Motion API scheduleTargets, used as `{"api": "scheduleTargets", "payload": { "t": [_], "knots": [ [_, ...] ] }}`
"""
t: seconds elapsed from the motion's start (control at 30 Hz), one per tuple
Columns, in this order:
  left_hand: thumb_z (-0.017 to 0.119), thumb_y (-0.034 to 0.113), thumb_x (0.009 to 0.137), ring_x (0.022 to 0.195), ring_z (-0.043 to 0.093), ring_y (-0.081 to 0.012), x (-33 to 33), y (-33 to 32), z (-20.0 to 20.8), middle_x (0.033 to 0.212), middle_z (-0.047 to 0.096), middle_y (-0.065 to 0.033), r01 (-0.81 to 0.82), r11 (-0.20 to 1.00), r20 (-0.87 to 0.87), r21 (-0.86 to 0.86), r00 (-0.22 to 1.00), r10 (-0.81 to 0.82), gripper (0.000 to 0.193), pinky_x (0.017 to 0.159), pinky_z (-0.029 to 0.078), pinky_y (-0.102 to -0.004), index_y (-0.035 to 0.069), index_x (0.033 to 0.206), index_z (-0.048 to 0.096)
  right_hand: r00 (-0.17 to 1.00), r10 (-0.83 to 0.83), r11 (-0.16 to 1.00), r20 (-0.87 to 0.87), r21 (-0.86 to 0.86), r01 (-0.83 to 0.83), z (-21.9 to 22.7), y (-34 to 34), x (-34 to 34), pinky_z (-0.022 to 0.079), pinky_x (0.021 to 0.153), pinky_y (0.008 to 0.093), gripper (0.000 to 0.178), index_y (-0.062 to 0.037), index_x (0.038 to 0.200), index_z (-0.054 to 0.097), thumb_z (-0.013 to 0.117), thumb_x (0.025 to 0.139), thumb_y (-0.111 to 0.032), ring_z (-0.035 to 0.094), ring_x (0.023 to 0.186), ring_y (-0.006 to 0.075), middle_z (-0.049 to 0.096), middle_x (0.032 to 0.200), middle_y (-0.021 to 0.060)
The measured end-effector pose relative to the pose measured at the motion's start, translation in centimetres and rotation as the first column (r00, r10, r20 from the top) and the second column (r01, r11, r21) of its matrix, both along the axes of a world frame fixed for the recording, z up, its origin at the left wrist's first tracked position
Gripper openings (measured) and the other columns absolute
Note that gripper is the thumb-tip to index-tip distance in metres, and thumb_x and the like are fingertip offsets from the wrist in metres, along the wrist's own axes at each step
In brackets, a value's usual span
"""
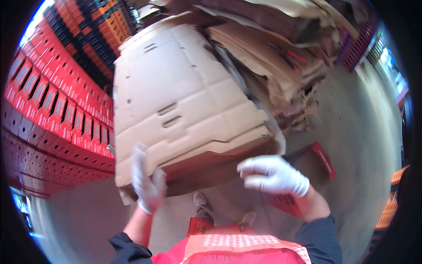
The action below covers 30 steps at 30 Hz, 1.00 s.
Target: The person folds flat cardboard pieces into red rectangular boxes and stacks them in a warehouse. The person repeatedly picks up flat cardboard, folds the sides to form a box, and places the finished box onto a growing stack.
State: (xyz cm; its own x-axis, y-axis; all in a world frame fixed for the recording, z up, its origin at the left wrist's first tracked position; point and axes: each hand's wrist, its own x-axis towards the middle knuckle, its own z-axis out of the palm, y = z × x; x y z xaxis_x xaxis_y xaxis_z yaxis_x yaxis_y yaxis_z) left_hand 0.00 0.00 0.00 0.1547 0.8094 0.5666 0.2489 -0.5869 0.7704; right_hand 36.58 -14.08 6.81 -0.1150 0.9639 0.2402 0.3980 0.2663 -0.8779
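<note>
Before me lies a stack of flattened brown cardboard sheets [193,83], its near edge slightly uneven, with slots cut in the top sheet. At the near left corner of the stack is my left hand [148,180] in a white glove, fingers and thumb apart with nothing between them; whether it touches the board I cannot tell. My right hand [273,175], also white-gloved, is just off the near right corner, fingers loosely stretched to the left and holding nothing visible. Beneath and beside the right hand, a red carton or tray [323,160] is partly hidden by my arm.
Red slotted crates or cartons [57,101] are piled high at the left, with orange and black crates [90,33] behind. Torn cardboard [268,61] heaps up at the far right, a red-handled tool [295,56] on it. A purple crate [358,42] stands beyond. Concrete floor [351,119] shows right.
</note>
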Motion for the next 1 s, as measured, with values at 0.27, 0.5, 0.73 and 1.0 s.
{"api": "scheduleTargets", "payload": {
  "t": [0.27, 0.5, 0.73, 1.0],
  "knots": [
    [0.069, 0.07, 0.076, 0.151, 0.012, -0.0375, -8.4, 23.1, -5.4, 0.161, 0.009, -0.0299, -0.716, 0.644, -0.495, -0.271, 0.677, 0.545, 0.129, 0.122, 0.014, -0.0434, -0.002, 0.156, -0.002, 0.46, -0.729, 0.661, 0.506, 0.347, 0.665, -6.1, 26.8, 1.4, 0.046, 0.099, 0.0444, 0.059, -0.0093, 0.131, 0.055, 0.072, 0.085, -0.041, 0.056, 0.118, 0.0345, 0.061, 0.125, 0.0178],
    [0.066, 0.046, 0.091, 0.115, 0.057, -0.0214, -5.8, 25.9, -8.7, 0.123, 0.066, -0.0111, 0.018, 0.64, 0.226, -0.768, 0.943, 0.244, 0.06, 0.101, 0.04, -0.0318, -0.003, 0.126, 0.063, 0.383, -0.764, 0.522, 0.52, 0.148, 0.84, -8.7, 31.0, 3.0, 0.049, 0.094, 0.045, 0.065, -0.0087, 0.138, 0.05, 0.062, 0.089, -0.051, 0.061, 0.116, 0.0374, 0.063, 0.128, 0.0212],
    [0.062, 0.026, 0.096, 0.123, 0.054, -0.0176, -9.7, 20.6, -5.3, 0.14, 0.055, -0.0081, 0.442, 0.676, 0.698, -0.589, 0.7, 0.151, 0.054, 0.109, 0.037, -0.0323, 0.0, 0.141, 0.05, 0.681, -0.723, 0.669, 0.115, -0.127, 0.732, -7.9, 27.6, 7.3, 0.051, 0.088, 0.0346, 0.05, -0.0021, 0.128, 0.06, 0.067, 0.092, -0.036, 0.067, 0.103, 0.0234, 0.071, 0.113, 0.0142],
    [0.065, 0.016, 0.089, 0.097, 0.069, -0.0256, -10.7, 19.9, -1.2, 0.113, 0.069, -0.0138, 0.499, 0.423, 0.522, -0.756, 0.85, -0.071, 0.042, 0.089, 0.056, -0.0402, 0.0, 0.128, 0.059, 0.81, -0.46, 0.645, -0.365, -0.764, 0.022, -1.4, 23.0, 5.8, 0.053, 0.091, 0.0378, 0.046, -0.0024, 0.132, 0.058, 0.065, 0.09, -0.022, 0.067, 0.099, 0.024, 0.069, 0.115, 0.0121]
  ]
}}
